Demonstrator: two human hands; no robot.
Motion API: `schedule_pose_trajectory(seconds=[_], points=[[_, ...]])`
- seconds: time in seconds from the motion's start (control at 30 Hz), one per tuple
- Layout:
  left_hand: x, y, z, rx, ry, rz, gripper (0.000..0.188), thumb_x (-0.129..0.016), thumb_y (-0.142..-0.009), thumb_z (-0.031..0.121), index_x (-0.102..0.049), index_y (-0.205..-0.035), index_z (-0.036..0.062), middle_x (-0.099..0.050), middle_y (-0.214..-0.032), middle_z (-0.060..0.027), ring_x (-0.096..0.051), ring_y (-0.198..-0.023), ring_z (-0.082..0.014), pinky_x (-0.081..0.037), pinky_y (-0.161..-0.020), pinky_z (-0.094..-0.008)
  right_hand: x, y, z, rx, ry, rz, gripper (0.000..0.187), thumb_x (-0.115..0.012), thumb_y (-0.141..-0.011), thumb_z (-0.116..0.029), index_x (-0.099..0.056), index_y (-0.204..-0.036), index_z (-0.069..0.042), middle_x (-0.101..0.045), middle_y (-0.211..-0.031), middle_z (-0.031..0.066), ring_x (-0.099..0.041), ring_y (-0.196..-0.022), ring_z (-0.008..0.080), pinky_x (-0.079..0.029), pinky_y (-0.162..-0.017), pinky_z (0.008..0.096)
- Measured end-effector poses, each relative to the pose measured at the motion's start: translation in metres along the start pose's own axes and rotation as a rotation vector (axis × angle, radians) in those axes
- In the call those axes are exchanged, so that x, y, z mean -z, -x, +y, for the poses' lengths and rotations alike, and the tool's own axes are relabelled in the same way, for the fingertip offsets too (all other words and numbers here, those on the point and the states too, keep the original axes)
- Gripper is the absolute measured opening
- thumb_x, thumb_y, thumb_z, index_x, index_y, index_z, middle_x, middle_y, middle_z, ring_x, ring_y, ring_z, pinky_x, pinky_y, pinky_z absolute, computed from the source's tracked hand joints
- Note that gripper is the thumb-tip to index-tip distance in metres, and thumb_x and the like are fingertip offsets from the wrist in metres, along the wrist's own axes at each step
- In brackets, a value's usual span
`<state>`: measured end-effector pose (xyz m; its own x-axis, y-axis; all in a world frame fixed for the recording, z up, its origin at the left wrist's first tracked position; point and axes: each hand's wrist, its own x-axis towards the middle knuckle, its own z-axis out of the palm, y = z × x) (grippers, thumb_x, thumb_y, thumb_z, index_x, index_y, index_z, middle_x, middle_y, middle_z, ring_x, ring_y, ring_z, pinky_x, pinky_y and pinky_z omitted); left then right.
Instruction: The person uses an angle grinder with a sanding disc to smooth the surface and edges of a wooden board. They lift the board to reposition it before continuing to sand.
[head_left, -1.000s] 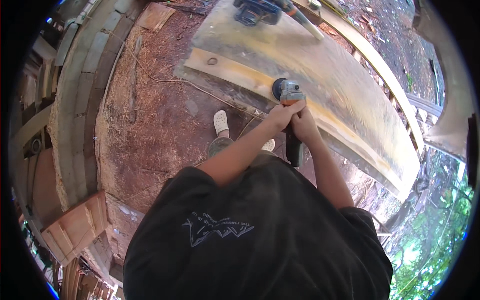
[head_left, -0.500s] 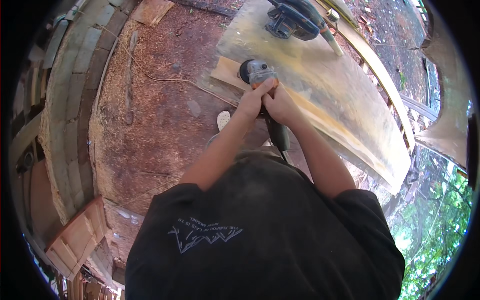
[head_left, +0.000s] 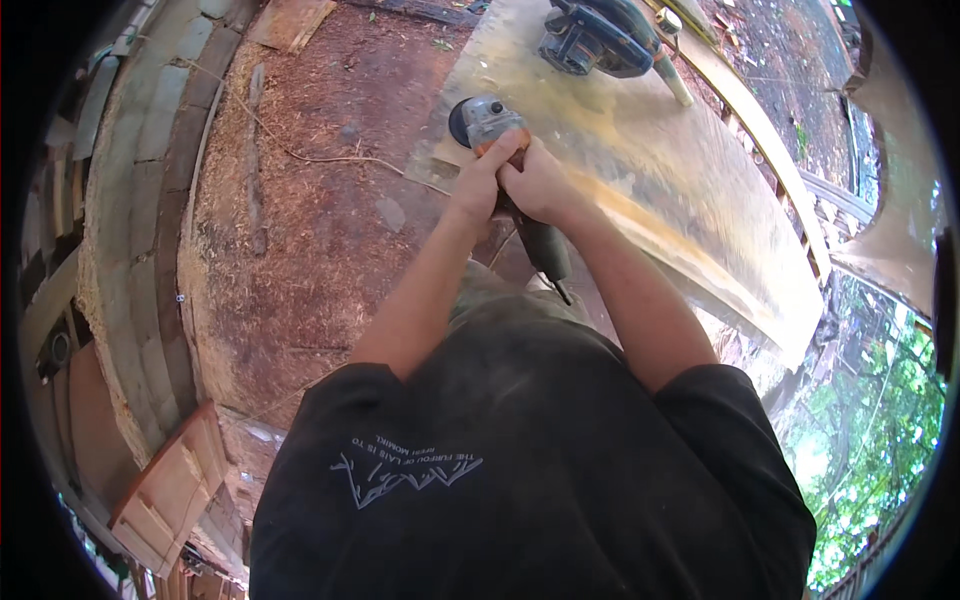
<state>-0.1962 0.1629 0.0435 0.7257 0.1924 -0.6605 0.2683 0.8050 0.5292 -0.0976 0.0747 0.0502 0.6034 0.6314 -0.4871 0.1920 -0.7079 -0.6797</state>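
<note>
Both my hands are wrapped round an angle grinder [head_left: 543,245] with an orange-and-grey head and a dark body. My left hand [head_left: 480,182] grips it just behind the head, and my right hand [head_left: 543,185] closes round it on the other side. The grinder's round dark disc [head_left: 460,122] is at the left end of the wooden work surface [head_left: 640,130], over a pale wooden strip [head_left: 455,152] along its near edge. Whether the disc touches the wood I cannot tell. A cord trails from the grinder's rear end toward my body.
A dark blue power tool [head_left: 597,40] lies at the far side of the work surface. A long curved pale board [head_left: 765,125] runs behind it. Wood shavings cover the reddish ground [head_left: 320,200], where a thin cord [head_left: 340,159] and a narrow stick [head_left: 256,160] lie. Stacked blocks [head_left: 150,200] line the left.
My hands and the grinder have moved left and slightly away from me, toward the left end of the wooden strip. My grip looks the same.
</note>
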Motion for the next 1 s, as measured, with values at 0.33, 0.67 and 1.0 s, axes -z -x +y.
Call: schedule_pose_trajectory(seconds=[0.33, 0.67, 1.0], points=[[-0.069, -0.002, -0.064, -0.036, 0.080, -0.030, 0.048, -0.075, -0.093, 0.044, -0.070, -0.114, 0.0015, -0.069, -0.103, -0.0051, -0.067, -0.089, -0.0135, -0.053, -0.079, -0.0283, 0.048, 0.069, 0.053, -0.082, -0.210, 0.082, 0.053, -0.064, -0.093, -0.025, -0.050, -0.133, 0.007, -0.069, -0.116, 0.0225, -0.068, -0.111, 0.0331, -0.052, -0.096, 0.0409], [-0.029, -0.032, -0.023, -0.025, -0.851, 0.034, 0.033, -0.051, -0.103, 0.025, -0.073, -0.110, 0.0011, -0.073, -0.102, -0.0150, -0.072, -0.085, -0.0209, -0.057, -0.073, -0.0310, 0.098, 0.126, 0.107, -0.159, -0.327, 0.193, 0.055, -0.069, -0.092, -0.024, -0.050, -0.136, 0.004, -0.067, -0.123, 0.0156, -0.065, -0.114, 0.0227, -0.050, -0.099, 0.0372], [-0.079, -0.121, -0.085, -0.764, -1.680, 0.654, 0.065, -0.034, -0.107, 0.050, -0.071, -0.120, -0.0021, -0.027, -0.165, -0.0246, -0.024, -0.153, -0.0416, -0.007, -0.119, -0.0690, 0.173, 0.202, 0.227, -0.353, -0.367, 0.378, 0.057, -0.072, -0.091, -0.033, -0.057, -0.131, 0.004, -0.070, -0.116, 0.0161, -0.067, -0.110, 0.0238, -0.051, -0.096, 0.0371]])
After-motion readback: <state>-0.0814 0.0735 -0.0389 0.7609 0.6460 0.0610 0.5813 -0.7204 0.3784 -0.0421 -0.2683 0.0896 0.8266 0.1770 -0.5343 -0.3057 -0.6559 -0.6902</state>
